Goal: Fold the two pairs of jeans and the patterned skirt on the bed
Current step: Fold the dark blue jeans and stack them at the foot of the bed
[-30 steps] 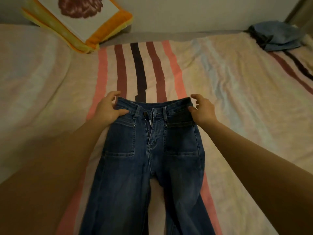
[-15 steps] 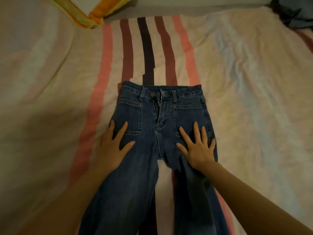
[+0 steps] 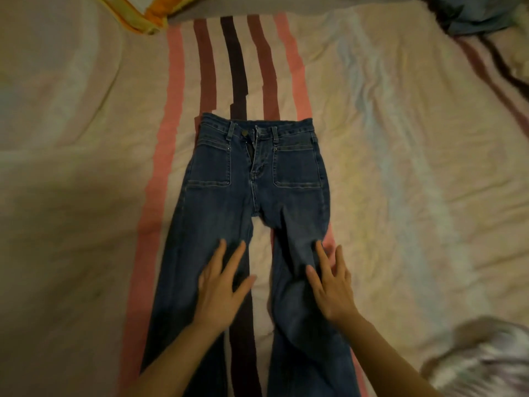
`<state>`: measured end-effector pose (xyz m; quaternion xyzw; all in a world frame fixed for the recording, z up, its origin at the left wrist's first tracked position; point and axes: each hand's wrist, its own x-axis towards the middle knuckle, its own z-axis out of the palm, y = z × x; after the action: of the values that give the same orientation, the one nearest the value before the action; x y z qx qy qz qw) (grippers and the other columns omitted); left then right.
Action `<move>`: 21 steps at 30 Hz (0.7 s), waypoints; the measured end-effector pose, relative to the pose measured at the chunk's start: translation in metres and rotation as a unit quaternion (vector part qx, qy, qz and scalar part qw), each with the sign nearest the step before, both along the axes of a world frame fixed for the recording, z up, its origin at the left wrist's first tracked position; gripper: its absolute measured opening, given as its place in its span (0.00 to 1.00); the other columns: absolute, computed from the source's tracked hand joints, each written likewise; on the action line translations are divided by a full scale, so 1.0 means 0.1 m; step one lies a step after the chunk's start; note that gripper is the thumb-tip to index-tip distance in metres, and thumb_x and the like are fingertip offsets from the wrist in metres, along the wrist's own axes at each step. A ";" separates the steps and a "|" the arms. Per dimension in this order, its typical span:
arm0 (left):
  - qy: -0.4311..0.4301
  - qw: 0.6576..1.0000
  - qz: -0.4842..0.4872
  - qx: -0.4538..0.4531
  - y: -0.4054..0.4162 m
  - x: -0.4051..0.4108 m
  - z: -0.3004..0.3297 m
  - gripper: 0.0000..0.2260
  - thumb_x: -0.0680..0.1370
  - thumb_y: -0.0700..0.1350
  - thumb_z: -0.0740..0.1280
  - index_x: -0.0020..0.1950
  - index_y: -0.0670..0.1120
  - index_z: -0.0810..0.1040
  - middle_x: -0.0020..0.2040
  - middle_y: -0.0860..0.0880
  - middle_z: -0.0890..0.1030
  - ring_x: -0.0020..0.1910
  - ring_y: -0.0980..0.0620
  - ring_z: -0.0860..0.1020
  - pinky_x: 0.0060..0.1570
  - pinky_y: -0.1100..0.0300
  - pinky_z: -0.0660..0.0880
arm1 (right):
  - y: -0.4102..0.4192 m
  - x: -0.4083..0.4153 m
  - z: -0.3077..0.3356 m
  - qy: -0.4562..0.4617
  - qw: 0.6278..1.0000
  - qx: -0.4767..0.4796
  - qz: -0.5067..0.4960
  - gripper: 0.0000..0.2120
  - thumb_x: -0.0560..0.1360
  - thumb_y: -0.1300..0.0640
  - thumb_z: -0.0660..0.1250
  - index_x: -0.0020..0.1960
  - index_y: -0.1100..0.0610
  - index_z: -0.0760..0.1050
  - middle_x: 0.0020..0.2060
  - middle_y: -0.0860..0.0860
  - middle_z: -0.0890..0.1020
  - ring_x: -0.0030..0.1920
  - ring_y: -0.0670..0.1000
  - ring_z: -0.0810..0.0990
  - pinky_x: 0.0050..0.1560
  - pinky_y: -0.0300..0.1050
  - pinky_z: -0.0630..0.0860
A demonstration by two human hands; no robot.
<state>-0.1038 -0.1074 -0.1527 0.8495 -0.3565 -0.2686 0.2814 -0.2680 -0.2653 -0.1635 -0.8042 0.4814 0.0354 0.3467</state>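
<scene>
Both our hands lie flat with fingers spread, the left hand [image 3: 220, 290] on one thigh and the right hand [image 3: 332, 287] on the other of a dark blue denim pair of jeans [image 3: 252, 179]. We judge this pressing smooths the cloth before folding. They lie face up, legs parted, on the striped pastel bed [image 3: 400, 138].

Jeans [image 3: 254, 179] flat on striped bedsheet [image 3: 400, 138]; left hand [image 3: 220, 293], right hand [image 3: 333, 287] press legs, fingers spread.
</scene>
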 end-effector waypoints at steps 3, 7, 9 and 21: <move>0.098 0.994 -0.040 -0.033 0.25 -0.64 0.17 0.29 0.77 0.60 0.60 0.71 0.66 0.46 0.75 0.57 0.50 0.72 0.58 0.52 0.73 0.56 0.53 | 0.40 -0.42 0.11 -0.051 0.998 0.040 -0.016 0.30 0.79 0.46 0.58 0.69 0.37 0.40 0.76 0.56 0.48 0.76 0.57 0.49 0.73 0.51 0.52; 0.231 0.972 -0.024 -0.048 0.70 -1.29 0.35 0.33 0.78 0.47 0.65 0.71 0.64 0.45 0.67 0.62 0.57 0.67 0.65 0.57 0.64 0.71 0.56 | 0.87 -0.90 0.23 -0.070 0.996 0.052 -0.025 0.37 0.77 0.52 0.64 0.70 0.42 0.37 0.73 0.62 0.57 0.72 0.62 0.59 0.72 0.53 0.59; 0.263 0.964 -0.002 -0.042 0.97 -1.53 0.34 0.35 0.77 0.45 0.67 0.73 0.62 0.46 0.67 0.61 0.59 0.67 0.62 0.59 0.65 0.69 0.57 | 1.09 -1.13 0.25 -0.063 0.996 0.054 -0.018 0.39 0.76 0.54 0.66 0.71 0.43 0.38 0.69 0.62 0.62 0.69 0.62 0.65 0.70 0.50 0.62; 0.298 0.954 0.010 -0.027 2.07 -2.39 0.02 0.43 0.71 0.42 0.73 0.70 0.71 0.49 0.74 0.54 0.62 0.71 0.53 0.65 0.71 0.50 0.64 | 2.29 -2.36 0.07 -0.081 0.994 0.066 -0.026 0.42 0.72 0.55 0.71 0.76 0.45 0.48 0.70 0.55 0.66 0.67 0.57 0.68 0.65 0.41 0.63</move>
<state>-0.3423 0.0998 -0.1508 0.7268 -0.2548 -0.4964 0.4004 -0.5041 -0.0359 -0.1563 -0.7670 0.4693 -0.0077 0.4375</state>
